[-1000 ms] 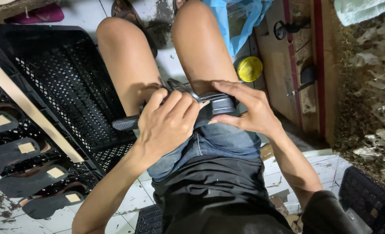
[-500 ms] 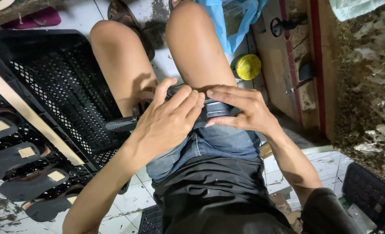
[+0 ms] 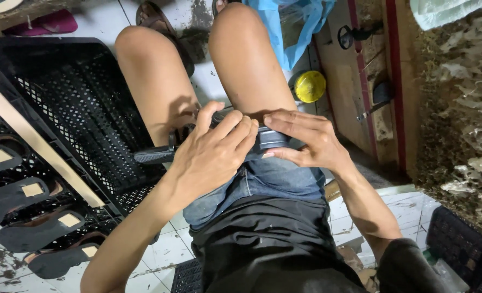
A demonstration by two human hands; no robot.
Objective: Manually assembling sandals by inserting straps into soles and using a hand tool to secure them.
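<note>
Black rubber is what we work on at this moment: a dark sandal (image 3: 159, 154) lies across our lap, over the denim shorts (image 3: 262, 182), between the two bare knees, and only its left end shows free, sticking out toward the black plastic crate (image 3: 62, 103). Our left hand (image 3: 211, 157) is curled over the middle of the sandal, its fingers pressed close together and bent down on the top, the thumb raised at the far side. Our right hand (image 3: 306, 141) lies flat from the right, fingers stretched and held together, pressing on the same piece just beside the left fingertips. We judge that the step in hand is fitting or pressing a part of the sandal, perhaps the strap, but the hands hide the place itself, so we cannot tell exactly. The next move, as we judge it, calls for firm pressure from both sides while the sandal is kept steady on the thigh, so it does not slide off to the left. Finished soles (image 3: 32, 230) with pale patches lie in a row at the near left, and a yellow round lid (image 3: 309, 87) sits on the tiled floor (image 3: 159, 252) at the far right.
</note>
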